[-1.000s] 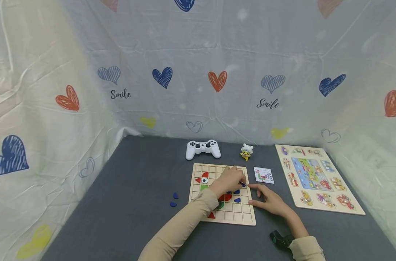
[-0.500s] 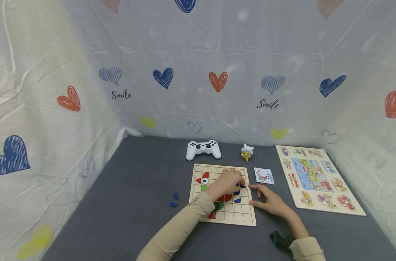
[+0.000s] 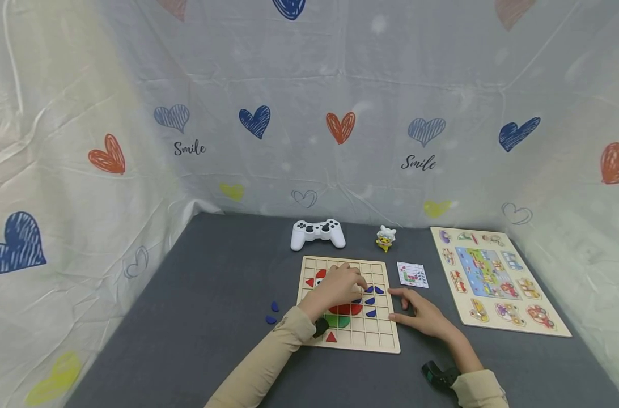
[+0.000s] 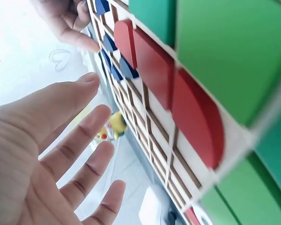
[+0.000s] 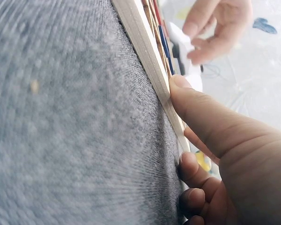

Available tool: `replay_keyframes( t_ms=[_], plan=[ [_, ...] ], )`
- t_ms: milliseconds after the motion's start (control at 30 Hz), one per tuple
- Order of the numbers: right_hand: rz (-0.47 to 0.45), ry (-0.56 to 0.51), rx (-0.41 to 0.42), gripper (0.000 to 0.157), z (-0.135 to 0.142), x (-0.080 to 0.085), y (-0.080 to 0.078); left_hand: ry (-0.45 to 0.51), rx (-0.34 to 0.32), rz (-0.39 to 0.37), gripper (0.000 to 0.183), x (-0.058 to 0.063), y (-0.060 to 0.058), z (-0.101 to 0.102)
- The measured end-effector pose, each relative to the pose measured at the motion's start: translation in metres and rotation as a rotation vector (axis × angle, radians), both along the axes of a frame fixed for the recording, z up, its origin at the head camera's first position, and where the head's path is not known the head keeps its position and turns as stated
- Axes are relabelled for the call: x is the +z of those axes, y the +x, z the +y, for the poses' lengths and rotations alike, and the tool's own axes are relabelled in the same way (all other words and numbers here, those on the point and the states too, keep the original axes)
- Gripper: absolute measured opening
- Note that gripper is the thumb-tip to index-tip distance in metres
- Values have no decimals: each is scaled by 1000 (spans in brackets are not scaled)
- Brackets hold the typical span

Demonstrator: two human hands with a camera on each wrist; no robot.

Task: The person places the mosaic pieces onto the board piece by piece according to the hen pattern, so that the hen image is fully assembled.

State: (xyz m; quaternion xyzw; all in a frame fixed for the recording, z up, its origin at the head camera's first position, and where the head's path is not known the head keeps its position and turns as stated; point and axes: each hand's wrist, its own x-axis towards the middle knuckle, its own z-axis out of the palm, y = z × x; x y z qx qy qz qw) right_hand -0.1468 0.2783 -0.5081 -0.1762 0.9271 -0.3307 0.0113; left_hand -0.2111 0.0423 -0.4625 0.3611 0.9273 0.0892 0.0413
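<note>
A wooden grid board (image 3: 368, 335) lies on the table, holding red, green and blue pieces. My left hand (image 3: 336, 290) hovers above its middle; in the left wrist view, the spread fingers of that left hand (image 4: 51, 140) hold nothing. Several blue pieces (image 3: 370, 301) sit in cells at the board's right side. Beside them, the thumb and index fingertip of my right hand (image 3: 425, 315) touch the board's right edge. Seen from the right wrist, the thumb (image 5: 196, 105) presses against the board's side. Red pieces (image 4: 152, 65) line up next to green pieces (image 4: 229, 51). My left hand partly hides the eye piece.
Two blue pieces (image 3: 272, 313) lie on the dark tabletop (image 3: 202, 294) left of the board. A white game controller (image 3: 317, 233) and a small figurine (image 3: 385, 238) stand behind it. A pattern card (image 3: 412, 274) and a picture puzzle board (image 3: 539, 294) lie to the right.
My left hand has let go of a blue piece at the board's upper right and moved left, uncovering several blue pieces. The right hand stays at the edge.
</note>
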Motion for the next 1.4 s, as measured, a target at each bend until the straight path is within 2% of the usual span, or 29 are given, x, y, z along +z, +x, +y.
replay_keyframes(
  t_ms=[200, 367, 600, 833, 1033, 1233, 1400],
  plan=[
    [-12, 3, -10, 57, 1, -1, -1, 22, 0, 24, 18, 6, 6, -24],
    [-14, 8, -9, 56, 0, -1, 0, 22, 26, 29, 18, 7, 9, -45],
    [-13, 15, -14, 57, 0, -1, 0, 36, 44, 57, 19, 3, 9, -76],
    [-20, 23, -17, 57, 0, -2, 0, 35, 73, 8, 17, 3, 16, -108],
    [-22, 12, -16, 57, -1, -1, 0, 59, 108, 15, 19, -4, 21, -134],
    [-22, 13, -7, 57, 0, -2, 0, 22, 135, 33, 20, -6, 29, -155],
    [-13, 7, -8, 57, 0, -1, 0, 15, 140, 12, 20, -4, 34, -168]
  ],
)
